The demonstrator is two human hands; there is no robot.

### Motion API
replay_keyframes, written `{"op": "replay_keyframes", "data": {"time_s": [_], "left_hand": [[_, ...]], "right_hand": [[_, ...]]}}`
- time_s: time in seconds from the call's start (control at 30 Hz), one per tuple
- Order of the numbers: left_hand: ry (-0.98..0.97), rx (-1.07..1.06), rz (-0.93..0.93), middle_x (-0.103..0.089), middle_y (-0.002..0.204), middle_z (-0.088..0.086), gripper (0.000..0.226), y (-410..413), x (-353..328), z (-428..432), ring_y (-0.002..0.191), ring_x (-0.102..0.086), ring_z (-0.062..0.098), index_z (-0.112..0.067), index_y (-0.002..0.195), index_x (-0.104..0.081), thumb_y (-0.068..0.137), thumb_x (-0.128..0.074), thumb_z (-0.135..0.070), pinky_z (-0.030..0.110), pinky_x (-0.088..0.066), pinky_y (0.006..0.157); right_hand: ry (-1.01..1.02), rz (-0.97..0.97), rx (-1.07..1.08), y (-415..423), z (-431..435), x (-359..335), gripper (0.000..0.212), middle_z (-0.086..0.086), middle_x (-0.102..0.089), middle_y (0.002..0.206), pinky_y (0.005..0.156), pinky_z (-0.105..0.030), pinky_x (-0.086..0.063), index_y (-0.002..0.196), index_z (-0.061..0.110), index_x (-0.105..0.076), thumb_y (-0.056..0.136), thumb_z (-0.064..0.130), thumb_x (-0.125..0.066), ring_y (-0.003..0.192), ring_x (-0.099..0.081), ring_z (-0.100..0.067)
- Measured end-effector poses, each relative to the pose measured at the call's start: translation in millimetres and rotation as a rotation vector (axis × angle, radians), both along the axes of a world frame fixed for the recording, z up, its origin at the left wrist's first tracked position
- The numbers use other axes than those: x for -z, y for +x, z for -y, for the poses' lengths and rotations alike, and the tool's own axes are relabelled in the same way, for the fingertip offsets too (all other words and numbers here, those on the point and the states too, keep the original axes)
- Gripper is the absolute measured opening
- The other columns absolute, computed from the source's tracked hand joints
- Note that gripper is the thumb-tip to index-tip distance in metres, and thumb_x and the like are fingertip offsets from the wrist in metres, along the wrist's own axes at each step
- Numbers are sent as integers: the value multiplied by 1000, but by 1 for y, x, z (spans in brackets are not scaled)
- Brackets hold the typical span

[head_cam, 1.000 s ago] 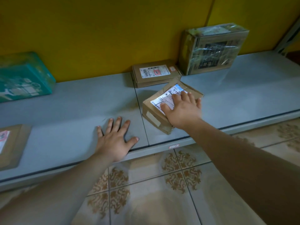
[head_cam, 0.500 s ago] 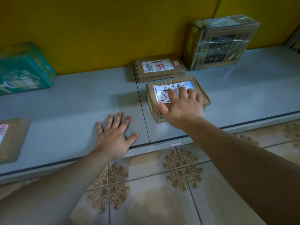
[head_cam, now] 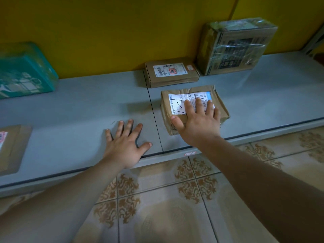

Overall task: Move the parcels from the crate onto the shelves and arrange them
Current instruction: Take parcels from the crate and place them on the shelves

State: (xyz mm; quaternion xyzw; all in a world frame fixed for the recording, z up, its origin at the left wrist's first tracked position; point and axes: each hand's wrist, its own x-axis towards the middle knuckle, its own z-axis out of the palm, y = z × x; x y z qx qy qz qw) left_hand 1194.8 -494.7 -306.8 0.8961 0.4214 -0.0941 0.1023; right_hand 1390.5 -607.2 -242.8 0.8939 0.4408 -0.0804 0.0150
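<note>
Pressing down on the brown parcel [head_cam: 165,111], the right hand [head_cam: 198,123] lies flat with its fingers straight and spread over the white label [head_cam: 175,102]; the thumb reaches out along the parcel's near left corner. The hand hides the right part of the label and much of the parcel's near side, and the print that shows is too small to read. This parcel sits close to the shelf's [head_cam: 78,111] front edge, just right of the seam [head_cam: 154,111] between two shelf panels. The left hand [head_cam: 124,148] rests palm down on bare shelf left of the seam, fingers splayed, holding nothing, apart from the parcel.

At the back edge a flat box [head_cam: 171,72] lies against the wall, near the brown parcel but not touching it. Beside it to the right stands a film-wrapped box [head_cam: 235,46]; the glare on its film blurs the dark printing. A teal parcel [head_cam: 24,71] at the back left is cut off by the frame, as is a flat brown packet [head_cam: 12,148] at the front left, showing only a sliver of its label.

The shelf is a low grey-blue surface, with a small tag [head_cam: 190,153] on its front lip, illegible. Behind it rises a yellow wall [head_cam: 105,32]; below lies a tiled floor [head_cam: 175,199] with brown ornaments.
</note>
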Motion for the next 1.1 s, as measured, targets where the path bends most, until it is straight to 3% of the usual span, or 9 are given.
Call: {"op": "replay_keyframes", "data": {"time_s": [0.17,0.37,0.53,0.73,0.87,1.1], "left_hand": [[-170,-13,-21,14,162,-6,80,4,-21,-8,148,17,21,-39,154,-4,88,-36,-72,57,10,116],[-288,55,43,-23,160,2,76,-18,-115,-15,146,-22,22,-27,152,-27,89,-55,-58,46,-21,118],[-311,150,64,-29,158,5,67,-66,-244,9,144,-29,21,-19,151,-32,94,-58,-41,26,-23,113],[-330,215,27,-33,156,2,67,-150,-424,58,141,-33,21,-24,150,-33,92,-58,-45,30,-27,113],[-311,265,23,-28,158,1,66,-214,-546,97,147,-21,19,-23,151,-32,93,-58,-45,33,-20,118],[-139,216,47,-26,159,-1,70,-322,-714,153,146,-24,17,-24,152,-28,92,-56,-48,32,-21,118]], "right_hand": [[-56,-50,15,1,-5,-17,82,-8,-2,167,120,-58,0,158,29,-9,91,76,-14,152,6,-37],[-61,-64,33,-26,3,-100,81,-9,-15,165,123,-51,-7,159,25,-16,93,71,-28,153,-4,-31],[-126,-148,83,-75,30,-207,80,-10,-23,163,123,-49,-11,158,22,-21,94,67,-38,151,-12,-30],[-172,-214,138,-154,83,-374,69,-12,-44,149,115,-45,-26,148,18,-37,94,62,-42,139,-36,-30],[-188,-240,143,-216,120,-493,65,-12,-47,145,110,-45,-31,147,19,-39,95,58,-40,134,-41,-31],[-107,-184,-65,-306,154,-661,60,-10,-54,139,101,-40,-41,141,19,-48,94,57,-47,125,-50,-31]]}}
